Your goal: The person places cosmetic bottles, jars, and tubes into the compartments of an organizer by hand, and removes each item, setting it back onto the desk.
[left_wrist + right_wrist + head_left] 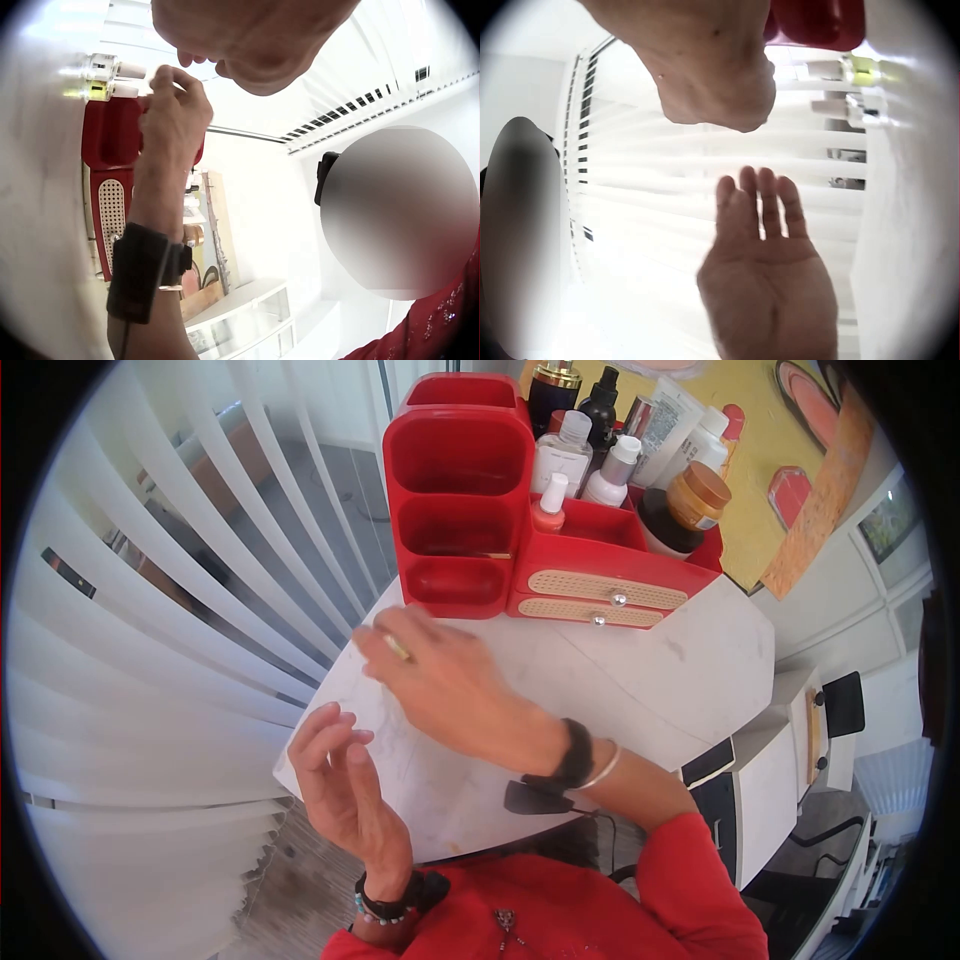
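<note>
My left hand [350, 790] is raised over the table's left corner, palm up with relaxed fingers and nothing in it. Beyond it, my right hand [445, 675] hangs over the table in front of a red organizer [455, 510], fingers loosely bent and slightly blurred; nothing shows in its grasp. Two small nail polish bottles with pale caps, one clear [866, 109] and one yellow-green [862, 71], stand on the table close to the organizer. In the left wrist view, my right fingers overlap the caps. The head view mostly hides these bottles behind my right hand.
Beside the tall organizer, a red drawer box [600, 575] holds several cosmetic bottles and an amber jar [698, 495]. White vertical blinds [160, 610] hang along the table's left edge. A dark device [537, 797] with a cable is near my right wrist.
</note>
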